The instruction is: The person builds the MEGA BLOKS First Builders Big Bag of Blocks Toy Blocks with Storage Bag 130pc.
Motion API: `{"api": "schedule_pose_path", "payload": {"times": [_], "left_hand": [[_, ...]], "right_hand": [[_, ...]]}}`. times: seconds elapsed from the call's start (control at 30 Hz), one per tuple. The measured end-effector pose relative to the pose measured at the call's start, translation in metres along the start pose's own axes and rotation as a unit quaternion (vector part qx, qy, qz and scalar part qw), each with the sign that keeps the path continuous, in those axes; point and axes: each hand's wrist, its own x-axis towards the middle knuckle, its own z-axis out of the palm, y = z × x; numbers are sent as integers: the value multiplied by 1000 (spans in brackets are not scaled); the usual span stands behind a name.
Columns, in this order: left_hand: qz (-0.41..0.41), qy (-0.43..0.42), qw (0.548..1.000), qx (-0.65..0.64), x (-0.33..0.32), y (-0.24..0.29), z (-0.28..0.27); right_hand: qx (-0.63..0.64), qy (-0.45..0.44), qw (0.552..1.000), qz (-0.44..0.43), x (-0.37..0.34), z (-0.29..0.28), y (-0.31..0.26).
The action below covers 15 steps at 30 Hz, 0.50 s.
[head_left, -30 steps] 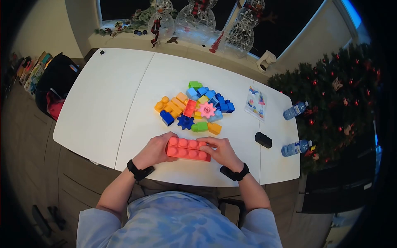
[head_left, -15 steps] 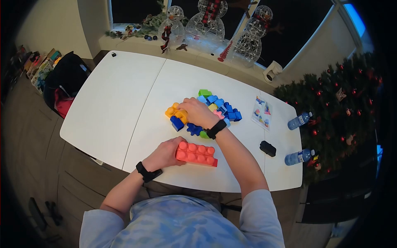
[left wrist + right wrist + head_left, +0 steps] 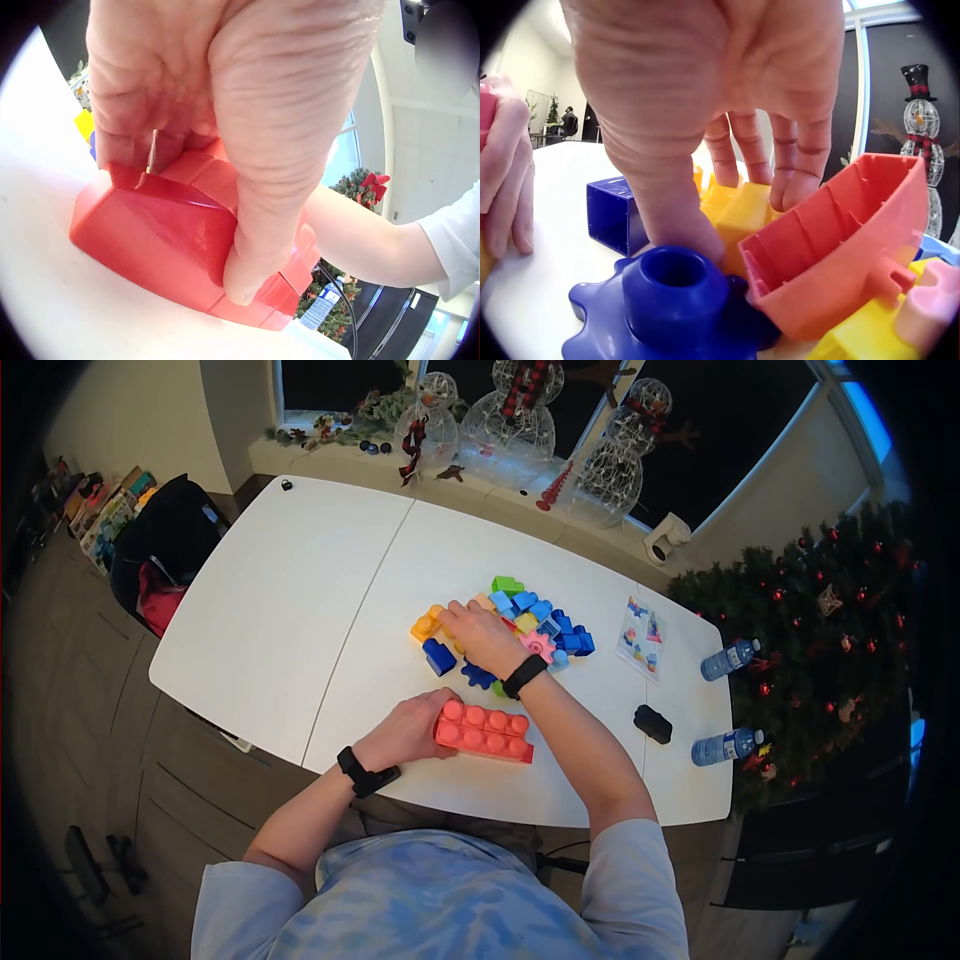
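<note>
Block of red, studded plastic (image 3: 483,733) on a white table (image 3: 260,610) is gripped at its left end by the left hand (image 3: 405,730). Yellow plastic blocks (image 3: 746,210) in a multicoloured pile (image 3: 540,610) beyond are straddled by the right hand (image 3: 482,639); whether one is pinched cannot be told.

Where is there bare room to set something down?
Widest: the table left of its left seam, bare except a small black item at the far corner. Smaller: between the right forearm and the black object. Crowded: the middle, where the right hand is among the loose blocks and the left hand holds the big red block.
</note>
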Motion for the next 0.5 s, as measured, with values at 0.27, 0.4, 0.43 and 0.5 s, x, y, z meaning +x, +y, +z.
{"api": "schedule_pose_path", "payload": {"times": [0.27,0.4,0.43,0.5], "left_hand": [[-21,27,999,-7,-4,6,-6],[-26,26,999,9,-3,5,-6],[-26,29,999,6,-2,4,-5],[-25,28,999,3,-2,4,-6]], "right_hand": [[271,34,954,119,-32,-56,6],[281,36,949,137,-47,-42,15],[280,37,949,137,-48,-39,17],[268,64,954,118,-48,-34,19]]}}
